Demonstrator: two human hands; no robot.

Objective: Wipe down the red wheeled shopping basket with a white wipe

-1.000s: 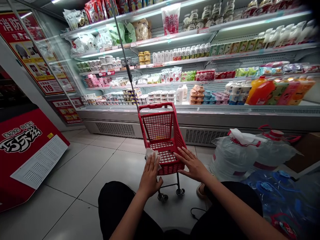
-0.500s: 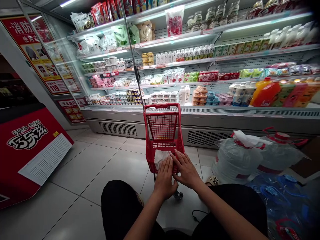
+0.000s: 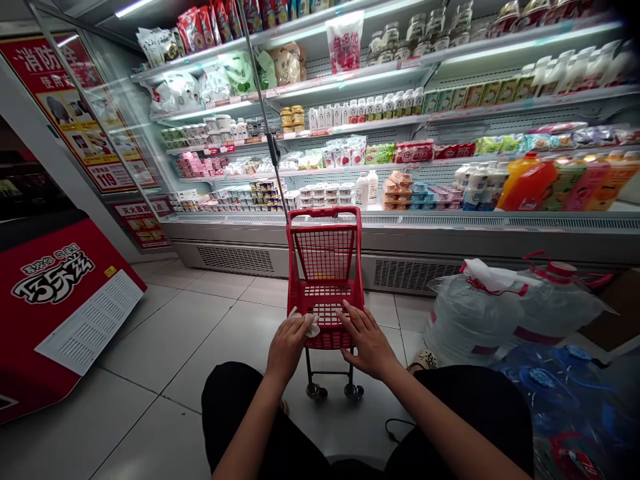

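A small red shopping cart (image 3: 325, 270) with lattice sides and dark wheels stands between my knees, its handle toward the fridge. My left hand (image 3: 289, 343) is closed on a crumpled white tissue (image 3: 313, 328) at the cart's near left edge. Part of the tissue sticks out past the fingers; the rest is hidden under them. On the near right rim of the cart rests my right hand (image 3: 367, 340), fingers spread and holding nothing.
A lit dairy fridge (image 3: 400, 223) with stocked shelves runs across the back. Bagged water jugs (image 3: 475, 313) and blue-capped bottles (image 3: 555, 387) stand at right. A red freezer (image 3: 60, 313) is at left. A black cable (image 3: 397, 427) lies on the tiles.
My left hand has moved left across the cart, taking the tissue along and bunching it up. My right hand stays near the right rim, now apart from the left.
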